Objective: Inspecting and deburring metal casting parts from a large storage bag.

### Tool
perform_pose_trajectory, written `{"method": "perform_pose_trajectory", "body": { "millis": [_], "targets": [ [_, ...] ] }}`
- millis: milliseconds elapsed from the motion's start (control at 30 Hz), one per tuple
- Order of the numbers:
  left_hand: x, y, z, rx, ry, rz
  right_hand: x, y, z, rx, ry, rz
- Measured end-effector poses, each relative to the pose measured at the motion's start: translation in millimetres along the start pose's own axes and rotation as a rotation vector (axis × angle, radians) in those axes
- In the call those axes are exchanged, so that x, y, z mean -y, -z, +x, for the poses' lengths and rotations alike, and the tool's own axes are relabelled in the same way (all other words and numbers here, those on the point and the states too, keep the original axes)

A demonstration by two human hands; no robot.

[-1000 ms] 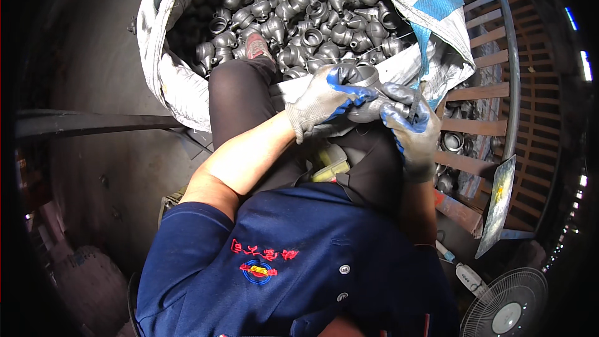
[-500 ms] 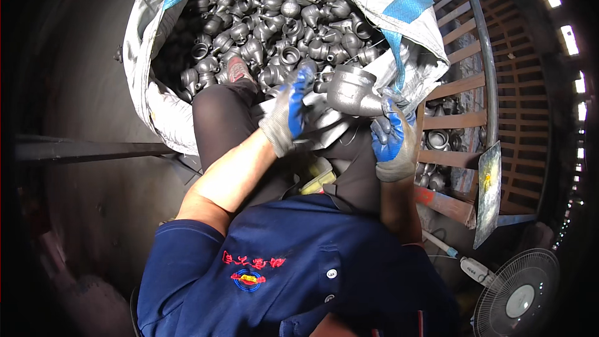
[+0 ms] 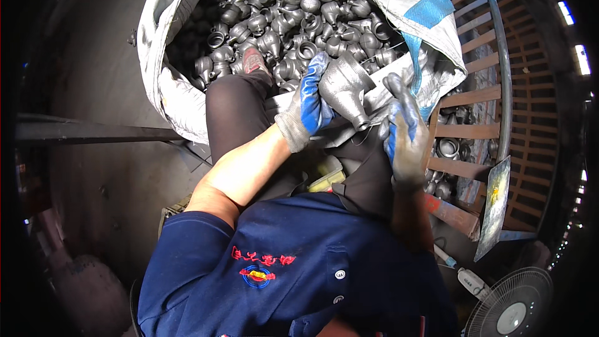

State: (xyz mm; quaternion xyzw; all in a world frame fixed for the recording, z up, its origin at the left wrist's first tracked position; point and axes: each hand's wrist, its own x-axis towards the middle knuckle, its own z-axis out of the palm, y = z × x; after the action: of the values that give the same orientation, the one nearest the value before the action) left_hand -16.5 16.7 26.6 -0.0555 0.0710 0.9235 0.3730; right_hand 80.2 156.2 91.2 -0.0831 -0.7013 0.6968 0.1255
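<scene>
A grey metal pipe casting point(image 3: 344, 84), bulbous with a narrow spout, is up in front of my knees, its spout tipped down toward me. Against its left side rests my left hand point(image 3: 310, 105), in a grey glove with a blue palm, gripping it; the thumb side is partly hidden. My right hand point(image 3: 405, 134), gloved alike, stands just right of the spout with its fingers stretched upward, apart from the casting. Beyond them, a large white woven sack point(image 3: 181, 103) with blue straps lies open, full of similar castings point(image 3: 274, 22).
My shoe point(image 3: 254, 61) rests at the sack's near edge. On the right stands a slatted rusty crate point(image 3: 465, 131) with more castings inside, and a thin metal plate point(image 3: 494, 209) at its corner. A fan point(image 3: 511, 315) is at lower right. A dark bar point(image 3: 93, 133) runs along the left.
The casting has turned so its spout points down toward me, passing from my right hand to my left. My right hand has let go and straightened its fingers. The whole view has shifted slightly.
</scene>
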Motion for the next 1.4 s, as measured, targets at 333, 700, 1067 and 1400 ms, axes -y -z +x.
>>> {"method": "perform_pose_trajectory", "body": {
  "millis": [333, 700, 1067, 1400],
  "targets": [
    [-2, 0, 0, -0.081, 0.011, 0.114, -15, 4, 6, 0.151, 0.269, -0.597],
    [0, -9, -6, -0.095, -0.014, 0.304, -4, 4, 6, 0.15, 0.142, -0.645],
    [-4, -5, -5, -0.123, -0.025, 0.308, -12, 2, -3, -0.156, -0.168, 0.143],
    [-15, -12, 0, -0.109, -0.261, 0.58, -61, 11, -13, -0.07, -0.45, 0.624]
  ]
}}
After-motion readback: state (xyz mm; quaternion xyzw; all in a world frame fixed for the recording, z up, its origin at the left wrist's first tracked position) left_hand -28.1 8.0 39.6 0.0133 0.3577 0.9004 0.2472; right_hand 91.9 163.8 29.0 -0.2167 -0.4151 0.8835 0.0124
